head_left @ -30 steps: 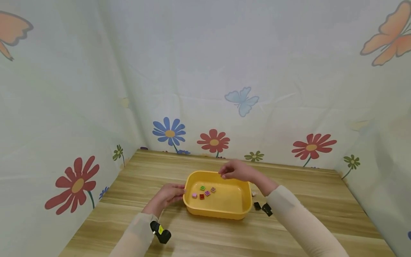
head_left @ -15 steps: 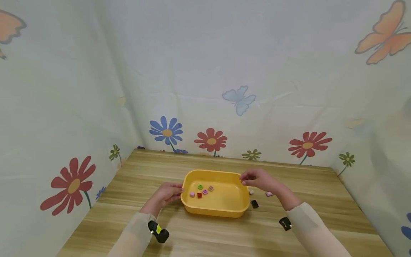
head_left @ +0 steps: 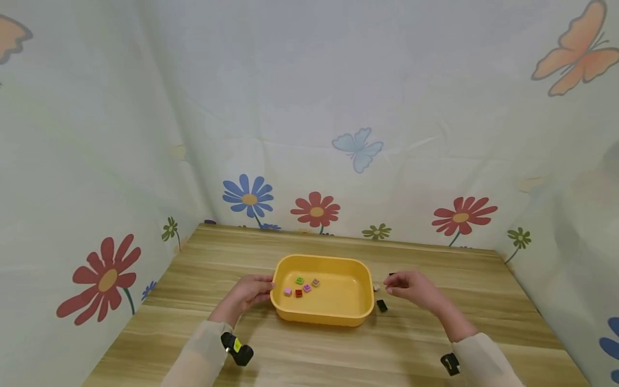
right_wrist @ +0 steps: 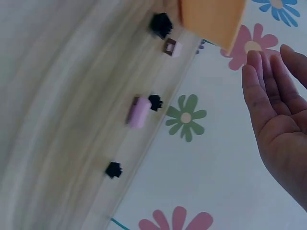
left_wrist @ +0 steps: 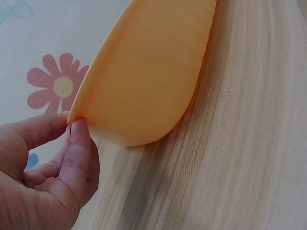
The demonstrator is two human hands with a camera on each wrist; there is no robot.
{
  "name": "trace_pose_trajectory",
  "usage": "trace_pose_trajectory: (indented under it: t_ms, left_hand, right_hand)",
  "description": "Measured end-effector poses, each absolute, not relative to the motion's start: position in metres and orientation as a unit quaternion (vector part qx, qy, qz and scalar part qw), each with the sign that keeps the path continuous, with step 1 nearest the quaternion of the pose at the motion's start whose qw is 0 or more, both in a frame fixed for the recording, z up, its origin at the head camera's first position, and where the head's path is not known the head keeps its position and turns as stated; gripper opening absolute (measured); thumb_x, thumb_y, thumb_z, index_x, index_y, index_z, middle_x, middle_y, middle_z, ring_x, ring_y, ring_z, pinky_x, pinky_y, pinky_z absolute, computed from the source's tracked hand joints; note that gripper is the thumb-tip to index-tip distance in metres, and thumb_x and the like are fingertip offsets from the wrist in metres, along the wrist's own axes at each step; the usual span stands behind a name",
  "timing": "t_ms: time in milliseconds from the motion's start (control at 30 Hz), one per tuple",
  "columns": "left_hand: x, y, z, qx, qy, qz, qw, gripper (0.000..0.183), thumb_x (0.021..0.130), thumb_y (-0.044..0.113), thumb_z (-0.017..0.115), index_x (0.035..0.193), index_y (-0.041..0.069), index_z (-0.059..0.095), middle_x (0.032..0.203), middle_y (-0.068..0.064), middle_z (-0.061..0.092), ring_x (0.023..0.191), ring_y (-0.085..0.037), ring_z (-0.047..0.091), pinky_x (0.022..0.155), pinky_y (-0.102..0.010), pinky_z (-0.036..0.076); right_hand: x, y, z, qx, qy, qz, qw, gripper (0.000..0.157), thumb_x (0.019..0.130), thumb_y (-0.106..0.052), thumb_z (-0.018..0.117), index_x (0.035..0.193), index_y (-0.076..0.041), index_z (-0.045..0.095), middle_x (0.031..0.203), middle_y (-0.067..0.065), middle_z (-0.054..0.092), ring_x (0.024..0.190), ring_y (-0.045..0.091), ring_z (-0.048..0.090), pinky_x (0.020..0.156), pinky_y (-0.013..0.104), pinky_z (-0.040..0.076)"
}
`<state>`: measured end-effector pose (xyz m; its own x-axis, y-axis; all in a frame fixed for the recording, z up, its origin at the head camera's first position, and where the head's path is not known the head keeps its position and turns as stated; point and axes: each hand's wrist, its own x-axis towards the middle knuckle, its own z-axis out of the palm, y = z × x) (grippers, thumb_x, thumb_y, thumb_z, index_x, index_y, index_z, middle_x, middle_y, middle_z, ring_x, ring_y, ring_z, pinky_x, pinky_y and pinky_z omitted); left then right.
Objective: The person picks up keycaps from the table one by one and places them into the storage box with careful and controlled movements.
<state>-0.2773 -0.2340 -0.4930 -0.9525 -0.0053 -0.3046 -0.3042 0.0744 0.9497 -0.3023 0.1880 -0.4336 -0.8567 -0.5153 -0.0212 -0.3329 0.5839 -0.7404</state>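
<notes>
A yellow plastic basin [head_left: 340, 302] sits on the wooden table, and my left hand [head_left: 247, 293] pinches its left rim between thumb and fingers, clear in the left wrist view. Inside its left half lie several small toy bricks: green [head_left: 300, 280], tan [head_left: 316, 282], purple [head_left: 307, 288], red [head_left: 299, 293] and pink [head_left: 287, 292]. My right hand [head_left: 417, 290] hovers to the right of the basin, its fingers loosely extended with nothing between them. Between hand and basin lie a black brick [head_left: 382, 306] and a whitish brick [head_left: 376, 288].
In the right wrist view a pink brick [right_wrist: 139, 112] lies on the table beside a black brick [right_wrist: 155, 102], with another black brick [right_wrist: 113, 169] farther along. A flowered white curtain [head_left: 290, 107] stands behind the table [head_left: 232, 244] and along its sides.
My right hand has moved from over the basin out past its right side and lower toward the table. My left hand keeps its hold on the rim; the view has shifted slightly.
</notes>
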Motion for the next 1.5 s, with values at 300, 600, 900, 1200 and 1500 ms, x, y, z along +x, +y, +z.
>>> trace_pose_trajectory:
  t_ms: [300,600,900,1200,1500]
  left_hand:
    - [-0.276,-0.234,-0.491,-0.115,0.727,0.668,0.111,0.043,0.098,0.0,0.06,0.136,-0.018,0.052,0.128,-0.033,0.065,0.086,-0.014,0.07,0.075,-0.023,0.062]
    - [-0.276,-0.236,-0.49,-0.117,0.728,0.666,0.114,0.044,0.098,0.0,0.06,0.138,-0.018,0.051,0.123,-0.029,0.069,0.084,-0.011,0.068,0.073,-0.022,0.061]
    - [-0.275,-0.24,-0.492,-0.093,0.713,0.685,0.117,0.045,0.095,0.004,0.067,0.133,-0.017,0.056,0.115,-0.023,0.073,0.085,-0.013,0.07,0.078,-0.026,0.064]
    - [-0.278,-0.233,-0.491,-0.132,0.726,0.665,0.115,0.043,0.098,0.002,0.061,0.137,-0.015,0.054,0.127,-0.029,0.067,0.086,-0.014,0.069,0.077,-0.025,0.063]
    - [-0.278,-0.233,-0.492,-0.128,0.728,0.663,0.116,0.042,0.098,0.001,0.061,0.137,-0.015,0.054,0.127,-0.03,0.066,0.085,-0.013,0.069,0.076,-0.025,0.063]
  right_hand:
    - [-0.295,0.191,-0.464,-0.198,0.898,-0.382,0.096,0.031,0.095,-0.008,0.07,0.118,0.012,0.066,0.103,0.02,0.073,0.092,0.021,0.067,0.075,0.027,0.059]
    - [-0.303,0.187,-0.49,-0.21,0.916,-0.335,0.067,0.029,0.088,-0.006,0.075,0.11,0.012,0.069,0.091,0.013,0.071,0.083,0.017,0.063,0.071,0.026,0.055]
    - [-0.303,0.171,-0.502,-0.14,0.93,-0.326,0.093,0.045,0.085,-0.011,0.081,0.118,0.015,0.065,0.099,0.017,0.072,0.094,0.027,0.067,0.086,0.046,0.06]
    - [-0.303,0.165,-0.503,-0.125,0.939,-0.309,0.081,0.045,0.084,-0.013,0.082,0.117,0.014,0.067,0.09,0.011,0.069,0.08,0.017,0.059,0.072,0.036,0.057]
    - [-0.304,0.162,-0.507,-0.122,0.946,-0.291,0.072,0.041,0.084,-0.013,0.082,0.113,0.012,0.069,0.076,0.007,0.062,0.069,0.016,0.051,0.064,0.029,0.049]
